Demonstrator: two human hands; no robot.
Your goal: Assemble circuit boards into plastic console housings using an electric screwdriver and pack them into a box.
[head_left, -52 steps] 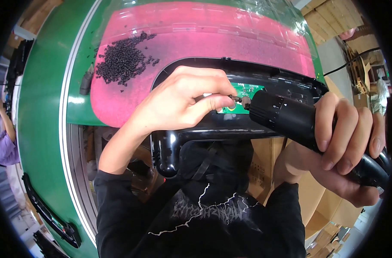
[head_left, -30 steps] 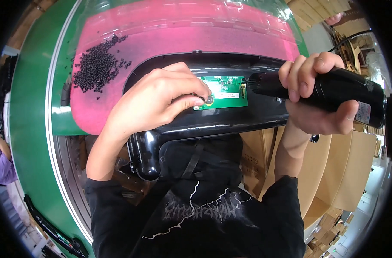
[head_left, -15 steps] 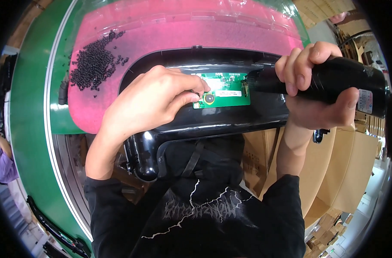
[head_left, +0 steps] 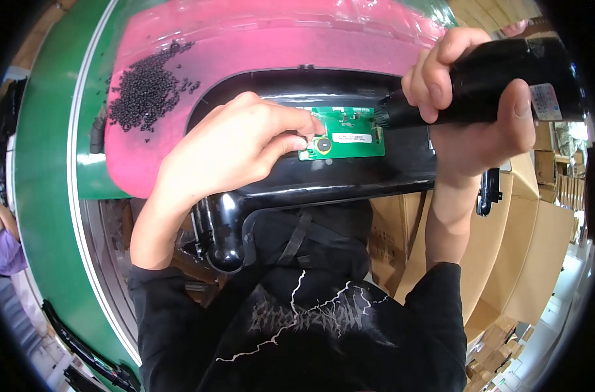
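Note:
A long black plastic housing point(head_left: 350, 173) lies in front of me, curving down at its left end. In it is a green circuit board point(head_left: 356, 149) with a round black component point(head_left: 323, 145). My left hand point(head_left: 229, 147) reaches across the housing, thumb and forefinger pinched at the board's left edge; whatever lies between the fingertips is hidden. My right hand point(head_left: 474, 98) is wrapped round a thick black cylindrical tool point(head_left: 500, 65) with a white label. Its narrower, ribbed dark end comes down over the board's right edge; I cannot tell if they touch.
A pink mat point(head_left: 252, 52) on the green table point(head_left: 46, 170) bears a pile of small black screw-like pieces point(head_left: 144, 91). Clear plastic lies along its far side. Open cardboard boxes point(head_left: 526, 242) stand at the right. Another person's purple sleeve point(head_left: 9, 251) shows at far left.
My right hand has lifted the thick end of the black tool away from me and slightly left, so the tool slopes differently. My left hand keeps its pinch at the board's edge.

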